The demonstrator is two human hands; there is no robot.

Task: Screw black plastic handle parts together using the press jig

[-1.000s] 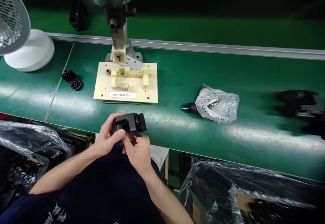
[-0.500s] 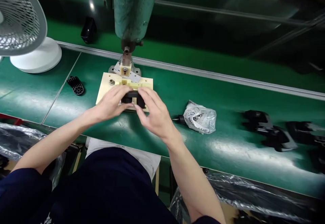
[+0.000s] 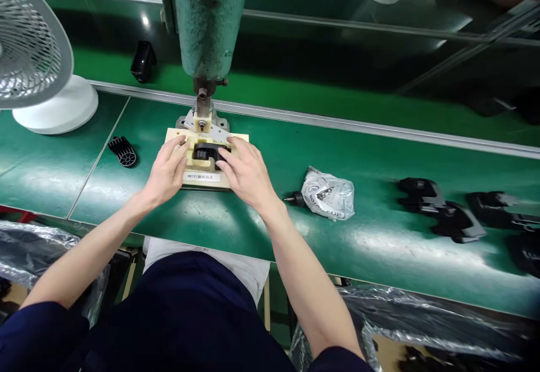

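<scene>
A black plastic part (image 3: 205,148) lies in the recess of a cream-coloured fixture block (image 3: 189,182), which carries a white label with printed characters. My right hand (image 3: 247,172) is at the part's right end, its thumb and fingertips closed on it and hiding that end. At the fixture's left side, my left hand (image 3: 166,170) has its fingers apart, holding nothing and off the black part. Directly behind the recess, a green press head (image 3: 211,28) comes down to a small cream tip (image 3: 202,123) above a slanted metal plate (image 3: 219,132).
A black ribbed piece (image 3: 123,152) lies left of the fixture, near a white fan (image 3: 57,107). To the right are a screwdriver bit with black collar (image 3: 295,198), a plastic bag of small parts (image 3: 329,193) and several black assemblies (image 3: 458,223). A black housing (image 3: 143,61) stands behind.
My left hand has come off the black part and moved left, its fingers spreading. The part now sits lower in the fixture recess, with the right hand still at its right end. The view has shifted slightly.
</scene>
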